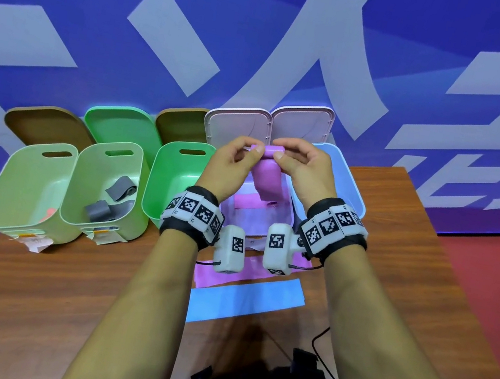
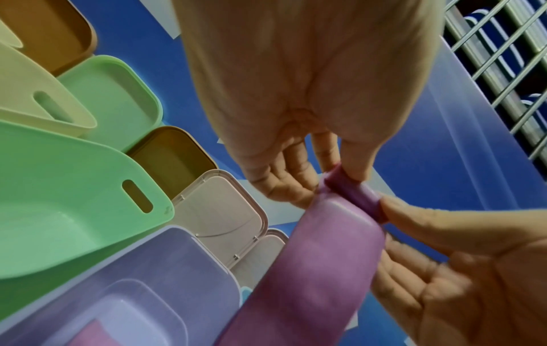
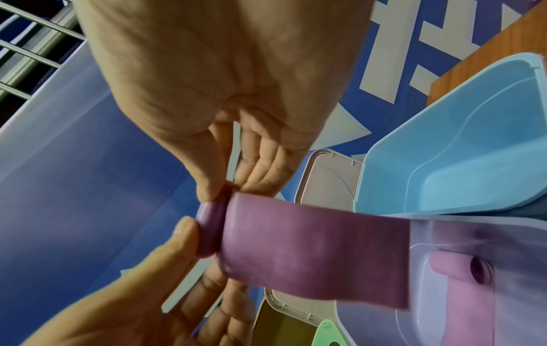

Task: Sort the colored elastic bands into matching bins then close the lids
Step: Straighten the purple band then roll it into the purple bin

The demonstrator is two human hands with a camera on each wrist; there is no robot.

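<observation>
Above the lilac bin (image 1: 285,225), the left hand (image 1: 232,166) and right hand (image 1: 304,168) each pinch an end of a purple band's (image 1: 265,178) rolled top; the roll lies crosswise, its loose strip hanging lengthwise into the bin. Only the right wrist view shows another rolled purple band (image 3: 455,264) inside. Wrist markers carry no legible writing.
</observation>
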